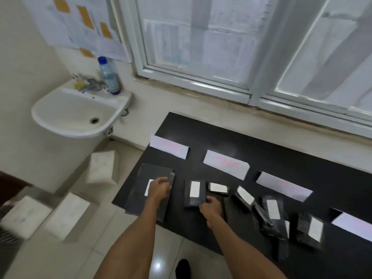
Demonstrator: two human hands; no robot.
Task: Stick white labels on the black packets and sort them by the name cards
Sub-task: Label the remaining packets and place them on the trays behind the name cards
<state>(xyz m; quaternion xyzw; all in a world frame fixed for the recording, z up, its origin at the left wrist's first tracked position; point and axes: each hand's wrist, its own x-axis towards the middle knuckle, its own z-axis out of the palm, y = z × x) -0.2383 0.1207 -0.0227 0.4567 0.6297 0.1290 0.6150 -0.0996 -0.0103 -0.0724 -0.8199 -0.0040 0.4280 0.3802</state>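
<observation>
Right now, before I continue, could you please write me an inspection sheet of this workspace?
Surface: black table, against the window wall.
Job's things: four name cards along the far side; labelled black packets in a row nearer.
Clutter: white boxes on the floor, left of the table.
Grippers: left hand rests on the large packet; right hand touches the narrow packet; grips unclear.
Cables: nothing seen.
Surroundings: sink, bottle, window, wall papers.

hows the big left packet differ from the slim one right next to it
The left packet is much wider and longer than the slim packet. The left hand covers part of the left packet's label; the slim packet's label shows whole. Both are black with white labels.
</observation>
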